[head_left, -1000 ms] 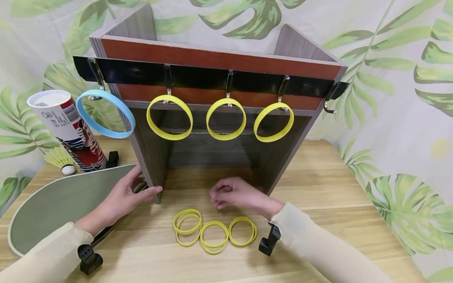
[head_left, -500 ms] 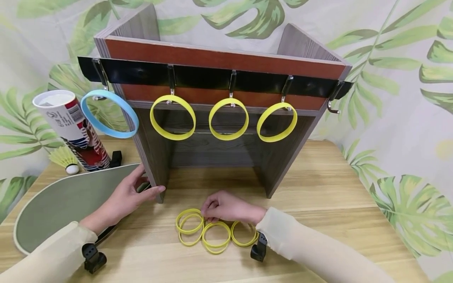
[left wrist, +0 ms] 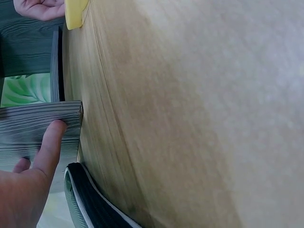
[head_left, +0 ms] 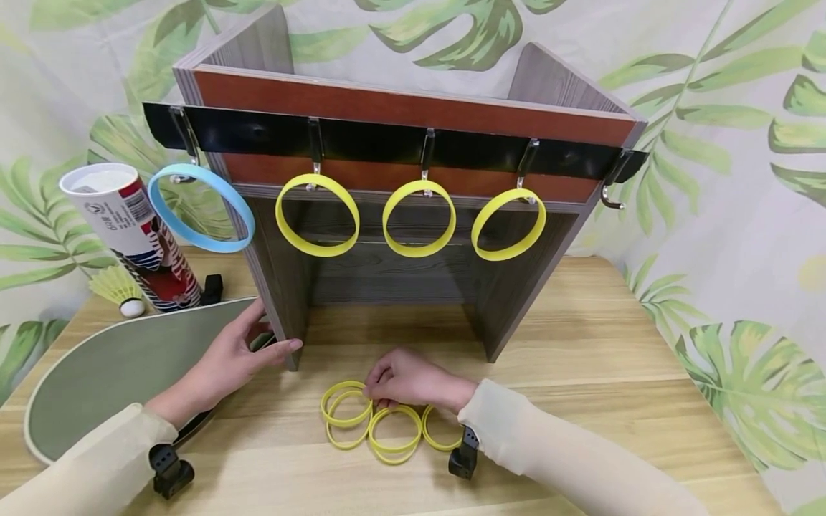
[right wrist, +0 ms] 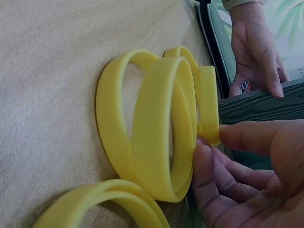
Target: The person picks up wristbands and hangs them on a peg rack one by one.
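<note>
My left hand [head_left: 226, 362] holds the left side panel [head_left: 282, 315] of a grey wooden rack, thumb on its front edge and fingers behind. Near the rack's opening, my right hand [head_left: 409, 376] pinches the edge of a yellow wristband [right wrist: 209, 104] from the leftmost group on the table. Beside it lie overlapping yellow wristbands [right wrist: 152, 123] and another group [head_left: 442, 448], partly covered by the right wrist's camera. Above, a black hook strip [head_left: 374, 140] crosses the rack's front. From its hooks hang a blue wristband [head_left: 213, 244] and three yellow wristbands [head_left: 323, 251]. The right-end hook [head_left: 609, 201] is bare.
A grey-green padded cover [head_left: 129, 373] lies on the wooden table [head_left: 613, 401] beside the left arm. Behind it stand a badminton tube [head_left: 151, 244] and a yellow shuttlecock [head_left: 122, 290]. A leaf-patterned cloth [head_left: 703, 179] backs the table.
My right hand has moved left and toward me, down from the rack's opening to the leftmost yellow wristbands, and pinches one. The left hand stays on the panel. The head view shifted slightly.
</note>
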The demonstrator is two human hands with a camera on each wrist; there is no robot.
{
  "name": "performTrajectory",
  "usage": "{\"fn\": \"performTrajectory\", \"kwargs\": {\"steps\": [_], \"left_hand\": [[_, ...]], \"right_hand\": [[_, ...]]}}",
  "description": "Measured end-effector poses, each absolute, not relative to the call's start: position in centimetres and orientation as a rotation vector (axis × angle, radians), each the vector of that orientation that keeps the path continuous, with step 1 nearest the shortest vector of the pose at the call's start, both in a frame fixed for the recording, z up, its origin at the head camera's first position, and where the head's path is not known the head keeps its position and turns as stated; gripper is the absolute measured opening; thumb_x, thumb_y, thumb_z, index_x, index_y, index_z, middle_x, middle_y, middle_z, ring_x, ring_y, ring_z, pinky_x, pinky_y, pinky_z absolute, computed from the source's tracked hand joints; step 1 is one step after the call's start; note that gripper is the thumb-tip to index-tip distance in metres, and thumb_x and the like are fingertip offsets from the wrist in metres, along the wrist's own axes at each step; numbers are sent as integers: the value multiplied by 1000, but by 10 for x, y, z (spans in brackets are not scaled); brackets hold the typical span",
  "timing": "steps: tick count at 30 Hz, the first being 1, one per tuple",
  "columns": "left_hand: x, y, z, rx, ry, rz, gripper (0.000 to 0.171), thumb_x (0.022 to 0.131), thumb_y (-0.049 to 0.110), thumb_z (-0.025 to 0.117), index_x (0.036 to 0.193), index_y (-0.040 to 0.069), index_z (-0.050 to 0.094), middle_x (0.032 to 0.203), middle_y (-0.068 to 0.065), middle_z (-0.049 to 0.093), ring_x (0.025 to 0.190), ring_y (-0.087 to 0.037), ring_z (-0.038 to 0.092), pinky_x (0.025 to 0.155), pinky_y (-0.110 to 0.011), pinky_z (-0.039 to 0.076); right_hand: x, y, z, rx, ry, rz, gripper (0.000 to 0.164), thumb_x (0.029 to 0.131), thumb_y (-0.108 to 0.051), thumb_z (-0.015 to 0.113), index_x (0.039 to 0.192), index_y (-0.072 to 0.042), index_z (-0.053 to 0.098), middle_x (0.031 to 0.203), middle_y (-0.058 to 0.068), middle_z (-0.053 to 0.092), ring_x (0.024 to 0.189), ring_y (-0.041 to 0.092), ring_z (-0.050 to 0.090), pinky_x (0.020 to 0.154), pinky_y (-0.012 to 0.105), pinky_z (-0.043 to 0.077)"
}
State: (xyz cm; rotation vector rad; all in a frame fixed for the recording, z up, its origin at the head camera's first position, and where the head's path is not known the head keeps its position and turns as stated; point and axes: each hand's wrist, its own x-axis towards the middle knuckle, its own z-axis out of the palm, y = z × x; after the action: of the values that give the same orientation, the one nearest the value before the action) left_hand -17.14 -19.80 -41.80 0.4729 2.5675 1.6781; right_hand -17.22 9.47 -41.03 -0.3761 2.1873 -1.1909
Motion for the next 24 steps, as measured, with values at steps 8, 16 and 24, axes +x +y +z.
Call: {"fn": "performTrajectory", "kwargs": {"steps": [8, 16, 24], "left_hand": [[-173, -198, -418, 503, 2568, 1700, 79, 101, 13, 71, 167, 23, 27, 157, -20, 44, 108, 7, 60, 75, -30, 66], [-174, -197, -418, 508, 2555, 1711, 79, 101, 12, 71, 166, 23, 28, 157, -20, 45, 108, 7, 60, 75, -29, 66], [-172, -198, -420, 484, 2575, 1698, 77, 101, 15, 71, 165, 22, 30, 154, -18, 45, 108, 4, 61, 76, -30, 66]], "right_hand": [[-173, 102, -409, -408, 2074, -1279, 13, 97, -6, 72, 102, 5, 76, 82, 8, 75, 71, 8, 65, 67, 19, 58], [-176, 119, -411, -347, 1927, -1441, 21, 100, -5, 69, 116, 9, 72, 108, 23, 76, 80, 8, 71, 84, 27, 65], [-179, 141, -400, -332, 1881, -1547, 32, 102, -4, 66, 128, 13, 65, 120, 29, 70, 84, 9, 72, 89, 33, 65]]}}
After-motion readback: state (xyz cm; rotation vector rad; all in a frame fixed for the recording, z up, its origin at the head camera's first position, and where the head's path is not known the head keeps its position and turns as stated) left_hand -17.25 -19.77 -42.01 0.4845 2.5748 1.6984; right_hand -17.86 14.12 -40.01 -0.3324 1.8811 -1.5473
